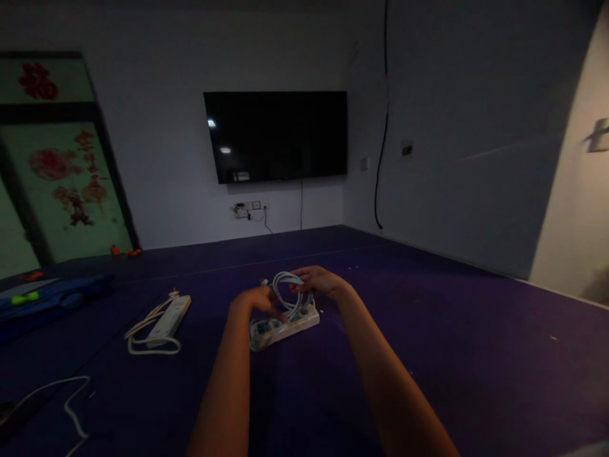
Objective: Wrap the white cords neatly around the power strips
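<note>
With our right hand [321, 280] we pinch the looped white cable [280, 277] over the power strip [304, 322] lying on the purple surface [428, 317], seemingly to keep it bunched, but cannot tell whether our left hand [261, 299] grips anything.

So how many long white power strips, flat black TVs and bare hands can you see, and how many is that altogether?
Long white plastic power strips: 2
Flat black rectangular TV: 1
Bare hands: 2
Total: 5
</note>
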The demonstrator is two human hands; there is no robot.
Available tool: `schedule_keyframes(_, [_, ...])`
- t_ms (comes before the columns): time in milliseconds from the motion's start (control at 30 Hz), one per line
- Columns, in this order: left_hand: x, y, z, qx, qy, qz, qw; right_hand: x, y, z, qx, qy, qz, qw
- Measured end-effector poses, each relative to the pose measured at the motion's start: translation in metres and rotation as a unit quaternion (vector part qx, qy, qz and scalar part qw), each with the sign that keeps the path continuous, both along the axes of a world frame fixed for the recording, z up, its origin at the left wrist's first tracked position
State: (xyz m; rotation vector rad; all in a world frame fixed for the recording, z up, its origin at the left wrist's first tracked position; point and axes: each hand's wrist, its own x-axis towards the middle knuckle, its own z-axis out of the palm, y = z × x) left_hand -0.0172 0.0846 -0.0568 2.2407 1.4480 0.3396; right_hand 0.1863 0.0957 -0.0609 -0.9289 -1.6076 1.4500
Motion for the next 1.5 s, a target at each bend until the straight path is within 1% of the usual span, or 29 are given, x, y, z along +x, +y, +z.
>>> schedule_keyframes(67, [-0.006,-0.002,0.010,0.028,-0.011,0.025,0.999,-0.001,-0.002,0.003,0.011,-0.017,0.016,1.000])
schedule_keyframes(133, [-0.011,-0.002,0.019,0.069,-0.020,0.064,0.995,-0.003,-0.005,0.006,0.023,-0.034,0.028,0.999])
schedule_keyframes(200, [-0.013,-0.001,0.025,0.114,-0.038,0.095,0.988,-0.007,-0.008,0.010,0.032,-0.050,0.041,0.997])
schedule_keyframes(267, [-0.014,-0.001,0.027,0.142,-0.056,0.106,0.983,-0.010,-0.012,0.013,0.038,-0.058,0.058,0.996])
schedule_keyframes(333, [-0.012,-0.002,0.026,0.142,-0.066,0.095,0.983,-0.013,-0.015,0.015,0.043,-0.061,0.079,0.994])
schedule_keyframes(467, [-0.008,-0.008,0.023,0.094,-0.065,0.026,0.993,-0.016,-0.020,0.018,0.054,-0.071,0.109,0.990])
schedule_keyframes(533, [-0.007,-0.010,0.023,0.086,-0.065,0.006,0.994,-0.016,-0.022,0.020,0.058,-0.078,0.112,0.989])
schedule_keyframes(633, [-0.006,-0.010,0.026,0.111,-0.076,0.007,0.991,-0.016,-0.025,0.023,0.067,-0.087,0.103,0.989])
schedule_keyframes(800, [-0.005,-0.009,0.032,0.173,-0.105,0.030,0.979,-0.014,-0.027,0.026,0.094,-0.109,0.096,0.985])
schedule_keyframes(967, [-0.007,-0.009,0.035,0.223,-0.136,0.056,0.964,-0.009,-0.030,0.026,0.084,-0.124,0.057,0.987])
schedule_keyframes(1067, [-0.009,-0.009,0.036,0.241,-0.157,0.061,0.956,-0.008,-0.027,0.026,0.101,-0.128,0.034,0.986])
schedule_keyframes(1167, [-0.009,-0.010,0.037,0.247,-0.182,0.053,0.950,-0.009,-0.018,0.023,0.121,-0.114,-0.027,0.986])
schedule_keyframes(1267, [-0.007,-0.012,0.038,0.239,-0.208,0.034,0.948,-0.011,-0.007,0.016,0.164,-0.131,-0.081,0.974])
schedule_keyframes(1400, [-0.004,-0.013,0.039,0.210,-0.238,0.000,0.948,-0.016,0.000,0.007,0.256,-0.190,-0.075,0.945])
schedule_keyframes(1500, [0.000,-0.015,0.039,0.186,-0.260,-0.025,0.947,-0.024,-0.001,0.004,0.298,-0.215,-0.053,0.928])
